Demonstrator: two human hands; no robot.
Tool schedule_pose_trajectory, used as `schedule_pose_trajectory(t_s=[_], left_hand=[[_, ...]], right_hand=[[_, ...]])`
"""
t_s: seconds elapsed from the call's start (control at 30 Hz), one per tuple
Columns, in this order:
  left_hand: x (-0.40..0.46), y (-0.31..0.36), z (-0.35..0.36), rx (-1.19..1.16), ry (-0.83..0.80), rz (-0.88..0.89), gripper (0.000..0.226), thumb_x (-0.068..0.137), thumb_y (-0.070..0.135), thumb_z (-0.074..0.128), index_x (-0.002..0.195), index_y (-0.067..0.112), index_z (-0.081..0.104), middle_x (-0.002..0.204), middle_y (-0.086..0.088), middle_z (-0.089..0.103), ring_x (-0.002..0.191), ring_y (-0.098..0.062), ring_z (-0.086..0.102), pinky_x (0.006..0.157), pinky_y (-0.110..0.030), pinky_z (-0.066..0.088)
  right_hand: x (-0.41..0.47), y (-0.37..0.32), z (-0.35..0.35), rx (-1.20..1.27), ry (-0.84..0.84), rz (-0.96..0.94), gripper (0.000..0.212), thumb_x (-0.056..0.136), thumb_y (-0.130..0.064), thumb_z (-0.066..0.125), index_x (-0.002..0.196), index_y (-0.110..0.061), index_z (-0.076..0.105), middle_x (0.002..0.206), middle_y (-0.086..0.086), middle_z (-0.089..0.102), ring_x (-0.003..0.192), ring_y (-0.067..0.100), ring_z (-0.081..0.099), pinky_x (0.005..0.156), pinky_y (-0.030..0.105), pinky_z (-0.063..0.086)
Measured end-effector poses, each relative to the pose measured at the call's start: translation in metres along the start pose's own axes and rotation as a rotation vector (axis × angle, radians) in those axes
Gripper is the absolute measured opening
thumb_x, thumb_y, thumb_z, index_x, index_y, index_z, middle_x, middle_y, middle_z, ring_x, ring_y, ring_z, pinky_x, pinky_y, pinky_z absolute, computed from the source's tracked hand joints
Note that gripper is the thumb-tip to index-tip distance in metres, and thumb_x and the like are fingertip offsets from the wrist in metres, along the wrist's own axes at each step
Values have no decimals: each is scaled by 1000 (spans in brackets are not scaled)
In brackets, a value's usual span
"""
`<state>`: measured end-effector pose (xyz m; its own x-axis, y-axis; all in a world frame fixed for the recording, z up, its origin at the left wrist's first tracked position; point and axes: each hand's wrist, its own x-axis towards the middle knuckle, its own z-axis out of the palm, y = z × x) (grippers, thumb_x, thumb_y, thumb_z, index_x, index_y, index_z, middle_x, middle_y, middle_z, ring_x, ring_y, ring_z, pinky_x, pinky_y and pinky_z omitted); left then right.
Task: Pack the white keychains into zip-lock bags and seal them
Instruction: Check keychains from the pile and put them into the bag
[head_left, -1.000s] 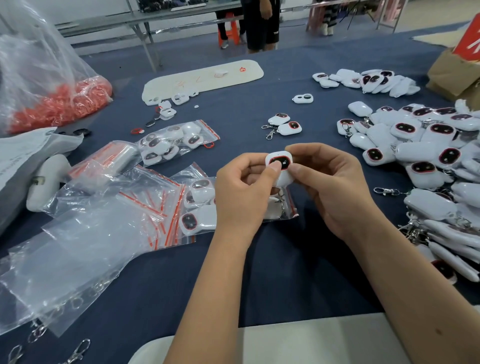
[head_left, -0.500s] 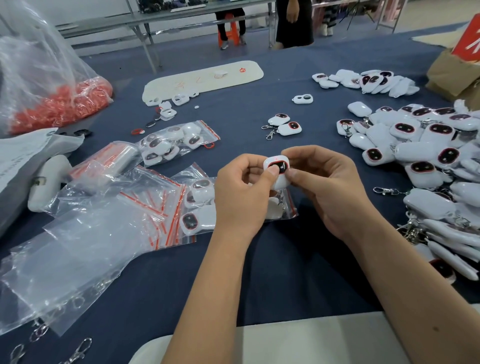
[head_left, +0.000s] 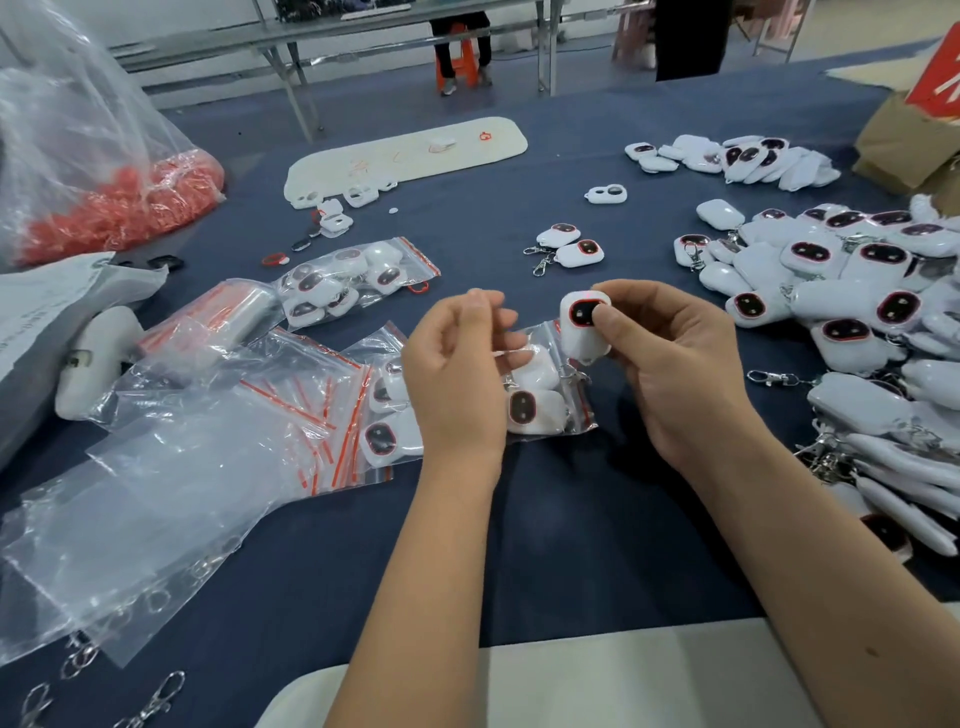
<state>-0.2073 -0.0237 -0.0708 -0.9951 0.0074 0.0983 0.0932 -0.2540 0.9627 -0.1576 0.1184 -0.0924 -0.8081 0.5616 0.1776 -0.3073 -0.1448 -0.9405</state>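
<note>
My right hand (head_left: 680, 364) grips a white keychain (head_left: 582, 338) with a red-rimmed black window, thumb on its face, above the blue table. My left hand (head_left: 457, 379) hovers a little to its left and does not touch it. Its fingertips are drawn together and blurred, so I cannot tell if they pinch anything. Under both hands lies a zip-lock bag (head_left: 576, 415) with keychains inside. A second filled bag (head_left: 358, 280) lies farther back on the left. Empty red-striped zip-lock bags (head_left: 291, 395) are stacked left of my left hand. A big pile of loose keychains (head_left: 857, 312) covers the right side.
Two loose keychains (head_left: 566, 244) lie just behind my hands. A large clear plastic sheet bag (head_left: 156, 509) and metal clasps (head_left: 150, 701) are at the lower left. A bag of red rings (head_left: 119, 208) stands far left. A white tray (head_left: 405, 156) and a cardboard box (head_left: 914, 150) sit at the back.
My left hand has let go of the keychain and drawn back to the left. My right hand alone now holds the keychain, shifted slightly right.
</note>
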Motion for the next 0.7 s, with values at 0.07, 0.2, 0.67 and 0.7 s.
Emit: schedule_pose_trajectory(t_s=[0.07, 0.2, 0.67, 0.7], left_hand=[[3, 3, -4, -115, 62, -33, 28, 107, 17, 52, 92, 3, 72, 79, -10, 68, 62, -17, 64, 57, -24, 55], [4, 4, -6, -127, 42, -53, 23, 104, 14, 56, 90, 6, 72, 76, -7, 68, 62, -16, 64, 57, -24, 55], [-3, -5, -1, 234, -172, 149, 6, 90, 6, 76, 93, 11, 77, 82, -5, 78, 71, -19, 74, 70, -34, 62], [-3, -5, 0, 222, -160, 148, 5, 92, 6, 73, 93, 9, 76, 81, -5, 77, 69, -17, 73, 68, -31, 61]], right_hand=[[0, -1, 0, 6, 11, -1, 14, 89, -6, 76, 99, -15, 79, 104, 12, 80, 101, 26, 74, 98, 41, 56], [-2, -2, 0, 1, -3, -7, 15, 92, -4, 75, 98, -17, 79, 103, 11, 80, 100, 25, 74, 97, 39, 58], [-7, -6, 2, -105, -228, -8, 40, 91, 5, 74, 120, -22, 76, 94, 12, 78, 86, 23, 76, 83, 30, 60], [-7, -7, 2, -97, -203, -19, 40, 90, 7, 74, 117, -23, 77, 94, 12, 78, 84, 23, 76, 82, 30, 60]])
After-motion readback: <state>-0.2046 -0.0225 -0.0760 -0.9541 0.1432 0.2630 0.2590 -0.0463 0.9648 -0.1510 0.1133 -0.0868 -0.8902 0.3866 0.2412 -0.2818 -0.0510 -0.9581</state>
